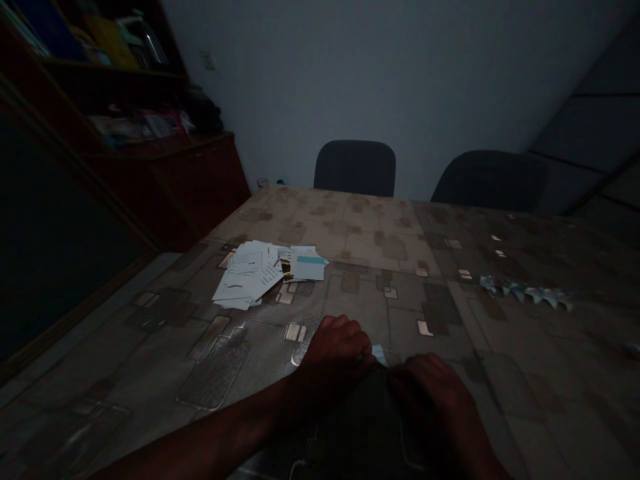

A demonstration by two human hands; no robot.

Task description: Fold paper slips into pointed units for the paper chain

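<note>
Close together over the near part of the table, both my hands are closed around a small pale card (379, 353), only a corner of which shows between them. My left hand (340, 350) has its fingers curled into a fist at the card's left side. Opposite it, my right hand (433, 393) pinches at the card's right edge, its fingertips partly lost in shadow. Farther off to the left lies a loose pile of white printed cards (250, 273). Beside that pile is a smaller stack with a light-blue band on its top card (310, 263).
A patterned cloth covers the table (350, 227). Toward the right lies a row of crumpled whitish pieces (525, 293). Two dark chairs (355, 167) stand at the far edge by the wall. A dark red cabinet (195, 187) with filled shelves is at the left. The room is dim.
</note>
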